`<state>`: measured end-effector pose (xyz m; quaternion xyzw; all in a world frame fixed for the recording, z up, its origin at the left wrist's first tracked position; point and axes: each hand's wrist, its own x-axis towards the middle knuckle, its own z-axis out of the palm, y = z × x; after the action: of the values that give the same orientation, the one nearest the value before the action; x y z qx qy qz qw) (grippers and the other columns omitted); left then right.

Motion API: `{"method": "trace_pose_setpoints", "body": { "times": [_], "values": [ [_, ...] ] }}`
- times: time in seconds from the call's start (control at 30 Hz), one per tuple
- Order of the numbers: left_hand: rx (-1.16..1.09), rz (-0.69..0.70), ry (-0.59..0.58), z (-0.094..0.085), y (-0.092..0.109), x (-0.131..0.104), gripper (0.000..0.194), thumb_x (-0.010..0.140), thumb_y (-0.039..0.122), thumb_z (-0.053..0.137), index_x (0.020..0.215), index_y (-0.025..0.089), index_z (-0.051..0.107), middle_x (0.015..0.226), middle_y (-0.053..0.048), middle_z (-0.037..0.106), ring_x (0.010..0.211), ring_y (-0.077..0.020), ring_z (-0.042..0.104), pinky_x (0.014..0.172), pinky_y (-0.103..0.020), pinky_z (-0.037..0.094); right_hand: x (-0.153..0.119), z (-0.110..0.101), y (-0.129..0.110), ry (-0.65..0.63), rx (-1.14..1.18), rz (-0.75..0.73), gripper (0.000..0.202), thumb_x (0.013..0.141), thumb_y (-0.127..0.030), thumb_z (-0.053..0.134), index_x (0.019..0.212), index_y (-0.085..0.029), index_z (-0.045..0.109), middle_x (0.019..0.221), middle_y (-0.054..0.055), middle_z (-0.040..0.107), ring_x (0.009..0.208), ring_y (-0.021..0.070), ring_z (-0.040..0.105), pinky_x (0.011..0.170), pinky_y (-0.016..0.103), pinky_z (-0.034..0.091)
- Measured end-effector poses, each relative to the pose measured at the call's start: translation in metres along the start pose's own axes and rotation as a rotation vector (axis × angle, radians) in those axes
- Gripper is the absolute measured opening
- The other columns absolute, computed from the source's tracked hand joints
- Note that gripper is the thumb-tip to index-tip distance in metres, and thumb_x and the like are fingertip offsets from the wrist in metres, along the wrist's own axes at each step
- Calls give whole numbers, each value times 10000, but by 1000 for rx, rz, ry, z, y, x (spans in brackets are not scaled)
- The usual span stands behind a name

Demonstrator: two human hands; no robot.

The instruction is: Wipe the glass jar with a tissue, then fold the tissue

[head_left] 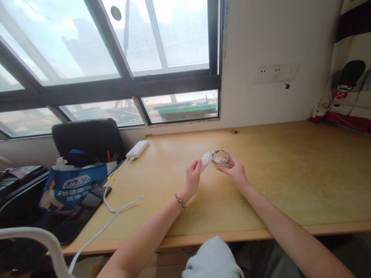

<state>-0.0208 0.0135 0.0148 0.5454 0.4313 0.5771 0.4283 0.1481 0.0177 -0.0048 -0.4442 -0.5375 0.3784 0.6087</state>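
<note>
Above the wooden desk point(179, 208), my left hand point(192, 177) is closed on a white, soft-looking piece point(206, 160), perhaps a folded tissue; its exact kind I cannot make out. Its upper end is right beside a small clear glass point(220, 158) with a dark, ornate rim. The glass is tilted, its mouth facing me. My right hand point(236, 172) grips it from the right and below, and part of the fingers shows through its wall. A braided bracelet point(180, 201) circles my left wrist.
A white power strip point(137, 149) lies at the desk's left back, with white cables point(117, 210) trailing forward. A dark tablet-like slab point(87, 212) overhangs the left edge. Beyond are a blue bag point(75, 185) and a black chair point(88, 137). A curtain point(350, 88) hangs at the right.
</note>
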Motion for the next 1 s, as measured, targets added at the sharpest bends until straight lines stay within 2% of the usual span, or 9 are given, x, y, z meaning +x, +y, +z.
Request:
{"method": "trace_pose_setpoints", "body": {
  "times": [0.1,0.17,0.33,0.43,0.57,0.7,0.83,0.9,1.0],
  "values": [
    [-111,-81,113,-2,-9,7,341,727,435,506,828,127,613,768,-31,600,706,-143,520,610,-224,405,4,-1,1,-3,211,50,617,530,-265,740,1086,-149,500,1031,101,611,936,252,581,844,411,451],
    [-183,-173,107,-2,-13,9,353,701,440,535,835,122,610,791,-42,604,711,-148,534,616,-243,434,3,-1,0,-18,281,74,590,528,-249,744,1061,-150,511,1037,104,607,951,249,574,855,408,445],
    [-390,-354,-177,5,-12,5,381,691,467,553,827,116,612,772,-68,623,661,-138,562,621,-267,463,-2,3,-6,-148,234,58,649,513,-271,750,1097,-178,483,1115,87,564,1009,242,541,858,384,450],
    [-451,-396,-276,9,-7,1,389,702,466,552,858,116,613,826,-92,632,670,-135,571,629,-258,467,-4,4,-9,-170,104,17,686,509,-300,746,1122,-166,470,1134,97,550,1044,237,517,886,374,428],
    [-423,-430,-371,9,-3,-2,364,693,400,593,906,105,613,873,-105,632,681,-128,575,637,-238,468,-8,3,-8,-139,-157,-65,742,519,-323,741,1175,-172,430,1114,102,558,1016,234,532,887,379,418],
    [-443,-377,-320,10,-7,-3,345,699,368,586,916,102,618,884,-106,634,730,-142,586,641,-235,466,-14,4,-7,-116,-420,-193,759,565,-389,709,1218,-184,381,1104,105,552,1016,247,521,878,396,412],
    [-421,-349,-184,11,-16,-1,297,703,361,561,875,127,622,890,-90,641,739,-161,592,635,-250,462,-20,6,-13,-102,-546,-314,804,624,-403,668,1297,-221,268,1244,119,427,1016,248,512,768,356,481],
    [-374,-346,-138,11,-19,1,294,701,367,555,851,123,620,869,-89,644,719,-166,591,612,-247,456,-23,8,-17,-124,-641,-360,665,673,-383,631,1260,-270,340,1275,83,394,994,235,522,704,323,501],
    [-349,-328,-149,12,-20,0,306,692,375,563,852,120,616,856,-82,643,709,-167,584,602,-244,450,-27,9,-19,-132,-820,-403,391,720,-352,595,1099,-302,514,1260,36,413,920,214,559,681,303,493]
  ]
}}
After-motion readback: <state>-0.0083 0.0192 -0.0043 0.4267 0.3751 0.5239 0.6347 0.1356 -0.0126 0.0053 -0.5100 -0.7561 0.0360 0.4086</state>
